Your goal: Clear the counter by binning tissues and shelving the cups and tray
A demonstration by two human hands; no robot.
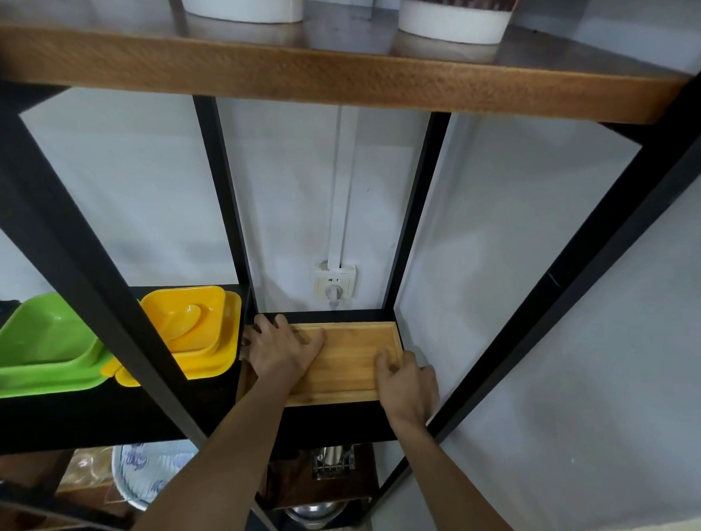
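Observation:
A shallow wooden tray (352,356) lies flat on the black lower shelf (338,418) of a metal rack, in the right compartment. My left hand (282,347) lies on the tray's left end, fingers spread over its rim and floor. At the tray's near right corner, my right hand (408,382) curls its fingers over the rim. Two cups (453,13) stand on the wooden shelf above, one white (244,5), one patterned with a white base. No tissues are in view.
Yellow dishes (200,330) and green dishes (42,347) sit on the same black shelf to the left, past a black upright (223,198). A wall socket (335,283) is behind the tray. Pots and plates fill the lower shelf (328,484).

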